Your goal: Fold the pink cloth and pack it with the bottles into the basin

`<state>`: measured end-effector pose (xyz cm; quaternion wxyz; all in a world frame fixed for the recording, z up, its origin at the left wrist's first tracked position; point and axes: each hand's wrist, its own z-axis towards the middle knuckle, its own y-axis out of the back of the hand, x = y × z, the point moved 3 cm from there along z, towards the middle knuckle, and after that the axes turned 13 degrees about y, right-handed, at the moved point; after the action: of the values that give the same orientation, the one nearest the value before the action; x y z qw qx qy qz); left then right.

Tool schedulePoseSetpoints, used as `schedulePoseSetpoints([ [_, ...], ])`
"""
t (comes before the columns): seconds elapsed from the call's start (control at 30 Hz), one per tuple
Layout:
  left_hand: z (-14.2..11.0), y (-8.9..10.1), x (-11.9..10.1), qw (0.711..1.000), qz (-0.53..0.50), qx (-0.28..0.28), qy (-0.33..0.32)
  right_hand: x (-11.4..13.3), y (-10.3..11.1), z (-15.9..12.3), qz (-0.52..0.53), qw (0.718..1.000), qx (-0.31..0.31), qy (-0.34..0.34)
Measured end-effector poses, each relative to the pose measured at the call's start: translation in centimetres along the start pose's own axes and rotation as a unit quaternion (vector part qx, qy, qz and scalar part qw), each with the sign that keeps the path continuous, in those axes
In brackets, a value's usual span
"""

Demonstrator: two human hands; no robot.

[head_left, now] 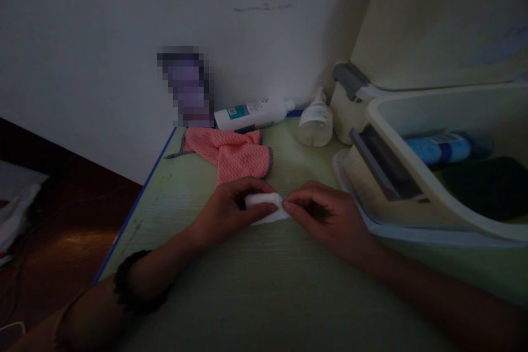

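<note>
A small white roll (pixel 263 199), soft and paper-like, lies low over the table in front of me, with a thin loose part spread below and to its right. My left hand (pixel 233 206) is closed round its left side, thumb in front and fingers behind. At the right end, my right hand (pixel 330 217) pinches the edge between thumb and fingertips. Whether this is tissue or a bandage, I cannot tell. Just beyond my left hand lies a crumpled pink cloth (pixel 235 154) with a dark edging.
Against the wall, a white bottle (pixel 251 114) lies on its side near a clear pump bottle (pixel 315 124). An open-lidded pale bin (pixel 385 176) at right holds a blue bottle (pixel 439 147) and something dark green (pixel 487 187). A blurred-out phone-like object (pixel 187 88) leans at the back left.
</note>
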<state>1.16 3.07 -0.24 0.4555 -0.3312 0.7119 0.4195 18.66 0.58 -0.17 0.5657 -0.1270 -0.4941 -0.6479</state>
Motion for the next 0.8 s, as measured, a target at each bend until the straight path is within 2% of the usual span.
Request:
schedulePoseSetpoints([
  [0.17,0.08,0.21,-0.15,0.999,0.004,-0.037,0.001,-0.06,-0.02,-0.11,-0.010,1.000,0.003,0.019],
  [0.53,-0.44,0.19,-0.75,0.993,0.075,-0.075,-0.043,-0.22,-0.50,-0.53,0.002,1.000,-0.025,-0.012],
  [0.8,-0.46,0.09,-0.85,0.992,0.102,-0.060,-0.046,-0.19,-0.42,-0.30,-0.002,1.000,-0.006,-0.021],
])
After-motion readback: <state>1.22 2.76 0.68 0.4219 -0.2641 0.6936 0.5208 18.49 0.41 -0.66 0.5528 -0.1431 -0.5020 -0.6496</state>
